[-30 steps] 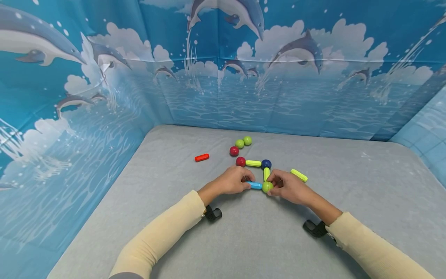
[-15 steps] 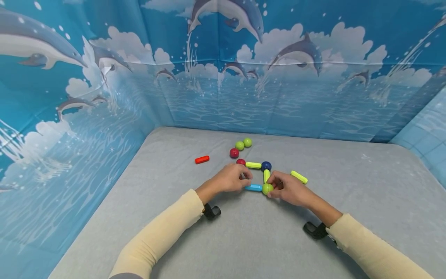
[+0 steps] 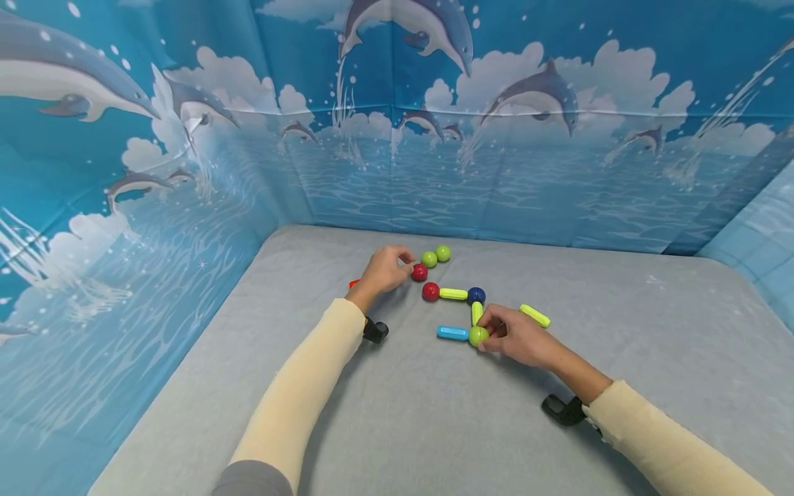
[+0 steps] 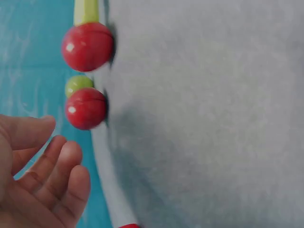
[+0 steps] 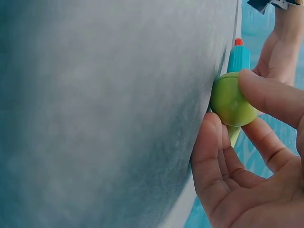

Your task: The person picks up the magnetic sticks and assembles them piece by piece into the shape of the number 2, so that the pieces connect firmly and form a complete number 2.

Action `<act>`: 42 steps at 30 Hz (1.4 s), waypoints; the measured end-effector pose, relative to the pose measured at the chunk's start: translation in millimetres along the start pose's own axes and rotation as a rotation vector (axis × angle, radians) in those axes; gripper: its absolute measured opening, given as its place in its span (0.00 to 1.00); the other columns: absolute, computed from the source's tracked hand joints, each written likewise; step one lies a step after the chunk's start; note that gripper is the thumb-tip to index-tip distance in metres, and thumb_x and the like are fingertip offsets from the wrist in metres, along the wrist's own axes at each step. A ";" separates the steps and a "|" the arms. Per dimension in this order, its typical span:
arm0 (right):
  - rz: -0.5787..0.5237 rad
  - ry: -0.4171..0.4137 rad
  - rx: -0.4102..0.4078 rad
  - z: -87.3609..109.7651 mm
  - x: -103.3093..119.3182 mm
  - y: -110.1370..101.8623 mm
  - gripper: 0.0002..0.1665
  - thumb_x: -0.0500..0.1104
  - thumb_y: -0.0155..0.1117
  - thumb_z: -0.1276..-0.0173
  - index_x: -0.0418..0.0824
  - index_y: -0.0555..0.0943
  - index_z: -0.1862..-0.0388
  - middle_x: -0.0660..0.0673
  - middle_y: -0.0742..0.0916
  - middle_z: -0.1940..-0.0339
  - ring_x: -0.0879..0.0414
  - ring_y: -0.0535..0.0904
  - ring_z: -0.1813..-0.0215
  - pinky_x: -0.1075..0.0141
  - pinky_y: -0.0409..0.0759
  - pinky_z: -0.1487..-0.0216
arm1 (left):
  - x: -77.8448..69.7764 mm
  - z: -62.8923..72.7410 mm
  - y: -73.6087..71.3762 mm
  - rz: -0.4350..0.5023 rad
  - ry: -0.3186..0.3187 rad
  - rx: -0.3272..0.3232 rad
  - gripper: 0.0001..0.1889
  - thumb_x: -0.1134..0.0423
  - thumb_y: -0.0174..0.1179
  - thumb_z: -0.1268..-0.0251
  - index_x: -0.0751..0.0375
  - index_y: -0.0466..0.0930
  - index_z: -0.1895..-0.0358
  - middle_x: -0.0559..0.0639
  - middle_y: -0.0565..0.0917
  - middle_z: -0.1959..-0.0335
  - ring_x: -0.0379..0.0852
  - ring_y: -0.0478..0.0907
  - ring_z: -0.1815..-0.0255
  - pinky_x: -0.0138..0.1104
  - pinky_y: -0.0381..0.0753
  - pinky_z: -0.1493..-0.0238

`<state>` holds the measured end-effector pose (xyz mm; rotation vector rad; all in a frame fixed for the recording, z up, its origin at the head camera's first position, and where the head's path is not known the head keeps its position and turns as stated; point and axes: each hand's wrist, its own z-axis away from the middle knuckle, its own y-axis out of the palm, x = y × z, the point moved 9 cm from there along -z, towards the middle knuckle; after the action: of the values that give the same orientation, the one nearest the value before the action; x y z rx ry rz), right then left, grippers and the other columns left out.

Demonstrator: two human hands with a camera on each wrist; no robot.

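Left wrist only: hand, red ball apart

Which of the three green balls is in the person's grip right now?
The front green ball, touching the blue stick: the right hand pinches it. The other two green balls sit farther back, with no hand on them.

On the gray cloth-covered table, a lime rod joins a glossy red ball on its left to a glossy navy ball on its right. A second lime rod runs nearward from there to a glossy green ball in the right hand; a sky-blue rod extends left of it. Behind, a loose red ball lies between the left hand and two glossy green balls. A red rod lies far left; a third lime rod, behind the right hand.
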<state>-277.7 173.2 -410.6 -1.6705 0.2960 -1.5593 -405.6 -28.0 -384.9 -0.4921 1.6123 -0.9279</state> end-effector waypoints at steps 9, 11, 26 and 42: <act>-0.001 -0.007 0.004 -0.6 0.1 2.0 0.13 0.36 0.71 0.38 0.40 0.78 0.57 0.45 0.83 0.63 0.55 0.77 0.62 0.68 0.76 0.67 | 10.9 -10.3 14.4 0.039 -0.033 0.053 0.20 0.61 0.61 0.32 0.57 0.77 0.38 0.54 0.78 0.37 0.53 0.72 0.33 0.46 0.74 0.34; -0.004 -0.006 0.004 -0.6 0.2 1.8 0.12 0.36 0.71 0.38 0.40 0.78 0.57 0.44 0.83 0.63 0.55 0.77 0.62 0.68 0.76 0.67 | 13.9 -11.1 19.2 0.058 -0.054 0.077 0.20 0.61 0.61 0.32 0.56 0.77 0.37 0.53 0.78 0.36 0.53 0.72 0.33 0.46 0.74 0.34; 0.001 0.001 0.005 -0.5 1.7 -0.1 0.12 0.37 0.70 0.37 0.40 0.77 0.57 0.44 0.83 0.62 0.54 0.77 0.61 0.67 0.77 0.65 | 21.5 -12.8 27.2 0.106 -0.111 0.090 0.19 0.63 0.63 0.33 0.52 0.79 0.39 0.52 0.82 0.43 0.51 0.74 0.39 0.45 0.75 0.36; 0.004 0.003 0.015 -1.2 0.7 -1.7 0.13 0.37 0.70 0.37 0.40 0.77 0.57 0.44 0.83 0.62 0.55 0.77 0.61 0.67 0.77 0.66 | 26.7 -12.6 20.9 0.185 -0.141 0.111 0.18 0.64 0.62 0.32 0.55 0.79 0.40 0.54 0.82 0.44 0.47 0.80 0.53 0.33 0.80 0.58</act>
<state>-279.3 173.3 -409.0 -1.6556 0.2887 -1.5571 -421.1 -31.5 -417.5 -0.3185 1.4439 -0.8202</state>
